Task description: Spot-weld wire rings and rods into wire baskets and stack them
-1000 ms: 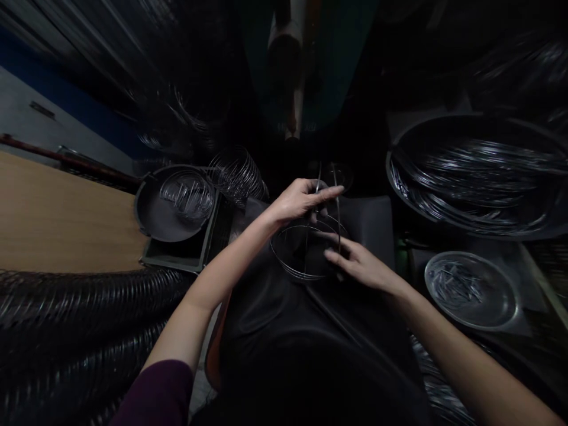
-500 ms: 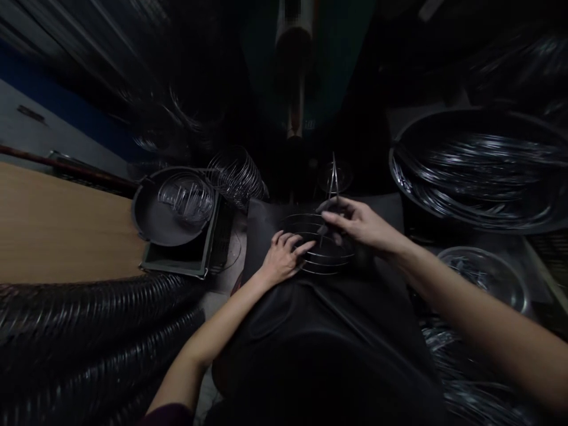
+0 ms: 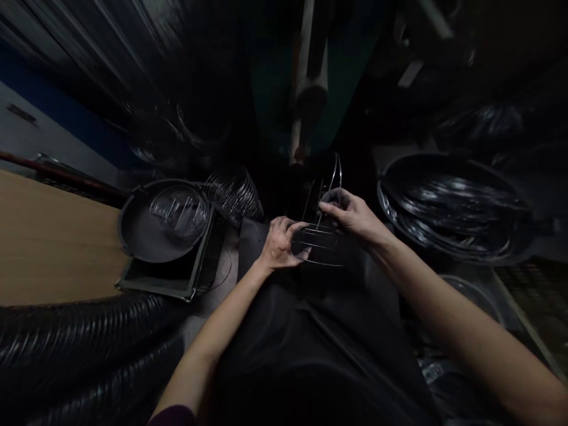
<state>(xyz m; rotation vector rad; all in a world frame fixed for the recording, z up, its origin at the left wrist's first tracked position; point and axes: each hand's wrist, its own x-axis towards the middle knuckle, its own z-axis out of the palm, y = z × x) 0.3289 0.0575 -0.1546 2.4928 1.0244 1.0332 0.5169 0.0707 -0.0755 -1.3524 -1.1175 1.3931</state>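
Observation:
In the dark middle of the head view, my left hand (image 3: 280, 244) has its thumb and fingers curled round the left side of a wire frame (image 3: 317, 245) made of several thin curved wires. My right hand (image 3: 350, 216) pinches a thin bent metal wire (image 3: 335, 168) that rises steeply above the fingers, narrow like a hoop seen edge-on. The wire's lower part crosses the frame's far side; whether they touch I cannot tell. Just beyond both hands hangs the pale rod-like part of a machine (image 3: 296, 142). Black cloth (image 3: 310, 343) covers the lap beneath.
At left, a round black basin (image 3: 133, 228) holding wire rings rests on a green crate (image 3: 164, 285). A bundle of wire hoops (image 3: 235, 192) stands beside it. To the right is a large basin (image 3: 384, 195) full of shiny wires. Wire coils (image 3: 66, 337) fill the lower left.
Both hands and the wire frame have risen nearer the machine's rod, and the frame is now tilted up. My left hand went from resting on the frame to gripping it. The view has shifted.

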